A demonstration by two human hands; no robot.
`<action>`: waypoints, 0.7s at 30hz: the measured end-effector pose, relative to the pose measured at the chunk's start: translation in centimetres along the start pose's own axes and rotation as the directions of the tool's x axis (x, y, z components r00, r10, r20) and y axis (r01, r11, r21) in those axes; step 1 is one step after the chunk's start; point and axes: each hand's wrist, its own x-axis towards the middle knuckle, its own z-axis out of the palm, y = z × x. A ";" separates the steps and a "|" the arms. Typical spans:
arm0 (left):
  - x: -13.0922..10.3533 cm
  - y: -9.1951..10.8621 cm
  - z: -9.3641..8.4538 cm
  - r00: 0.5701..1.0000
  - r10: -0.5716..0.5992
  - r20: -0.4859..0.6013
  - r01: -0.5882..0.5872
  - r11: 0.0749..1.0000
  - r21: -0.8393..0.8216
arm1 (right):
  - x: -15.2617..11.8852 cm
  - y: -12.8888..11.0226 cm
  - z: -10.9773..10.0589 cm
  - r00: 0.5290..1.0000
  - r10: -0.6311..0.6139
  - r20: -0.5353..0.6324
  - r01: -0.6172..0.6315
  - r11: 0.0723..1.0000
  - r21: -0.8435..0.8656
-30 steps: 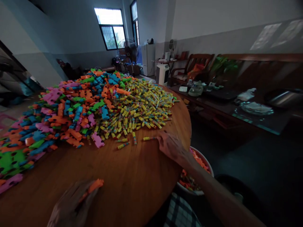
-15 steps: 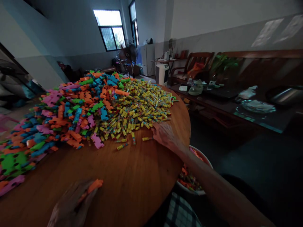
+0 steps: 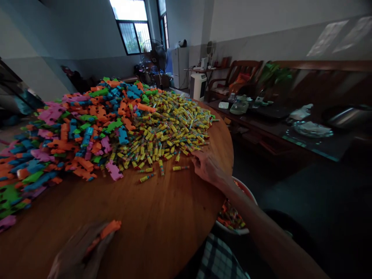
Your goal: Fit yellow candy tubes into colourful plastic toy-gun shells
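My left hand [image 3: 80, 248] is closed around an orange plastic toy piece [image 3: 110, 229] over the front left of the table; one end sticks out past the fingers. My right hand [image 3: 209, 167] reaches to the near right edge of a heap of small yellow-labelled tubes [image 3: 171, 126]. Its index finger is stretched towards the tubes, and the thumb looks apart from it; nothing shows held between them. Just left of that hand lies a loose yellow tube [image 3: 178, 168]. Several other tubes lie near it. A heap of orange, blue, green and pink toy pieces [image 3: 100, 112] adjoins the tubes on the left.
The heaps rest on a round wooden table [image 3: 151, 217]. Below its right edge stands a white-rimmed tub [image 3: 250, 193] holding orange pieces and tubes, partly hidden by my right forearm. A dark low table [image 3: 314, 145] with dishes is at right; a standing fan [image 3: 155, 58] is behind.
The view has shifted slightly, so the heaps sit further left and higher. My right hand has drawn away from the loose tube towards the heap's edge. The left hand keeps the orange piece.
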 end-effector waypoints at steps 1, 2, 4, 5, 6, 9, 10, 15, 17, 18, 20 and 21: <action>0.0 0.0 0.0 1.000 -0.001 -0.005 0.001 1.000 -0.006 | 0.2 -0.4 -0.1 0.999 0.007 0.031 -0.006 1.000 -0.027; 0.0 0.0 0.0 1.000 0.008 -0.008 -0.008 1.000 -0.010 | 0.4 -0.7 -0.1 0.998 0.017 0.063 -0.013 0.998 -0.061; 0.1 0.1 -0.1 1.000 0.027 -0.015 -0.027 1.000 -0.008 | 0.9 -1.1 0.0 0.993 0.035 0.114 -0.020 0.992 -0.126; 0.2 0.2 -0.2 0.999 0.034 -0.011 -0.034 0.999 -0.004 | 1.2 -1.1 0.3 0.991 0.036 0.127 -0.017 0.989 -0.146; 0.3 0.3 -0.3 0.999 0.037 -0.003 -0.037 0.999 -0.003 | 1.4 -1.0 0.6 0.991 0.029 0.132 -0.009 0.988 -0.151; 0.2 0.3 -0.5 0.999 0.042 0.014 -0.042 0.999 -0.006 | 2.1 -0.5 1.8 0.990 -0.002 0.142 0.024 0.987 -0.159; 0.1 0.2 -0.5 0.998 0.052 0.017 -0.052 0.999 -0.009 | 2.2 -0.4 2.2 0.990 -0.012 0.143 0.036 0.986 -0.163; -0.4 -0.4 -0.2 0.998 0.070 0.008 -0.070 0.997 -0.019 | 1.5 -0.2 2.4 0.984 -0.058 0.166 0.091 0.976 -0.196; -0.4 -0.4 -0.1 0.998 0.065 0.000 -0.065 0.998 -0.021 | 0.8 -0.4 2.1 0.980 -0.073 0.188 0.111 0.974 -0.200; -0.4 -0.3 -0.1 0.998 0.065 -0.002 -0.065 0.998 -0.021 | 0.5 -0.6 1.9 0.978 -0.078 0.196 0.117 0.974 -0.194; -0.3 -0.1 -0.2 0.998 0.070 -0.004 -0.070 0.997 -0.021 | 0.0 -0.9 1.5 0.979 -0.074 0.191 0.109 0.978 -0.176; -0.2 0.0 -0.3 0.997 0.078 -0.007 -0.078 0.997 -0.019 | -0.2 -1.1 1.4 0.983 -0.068 0.172 0.097 0.981 -0.167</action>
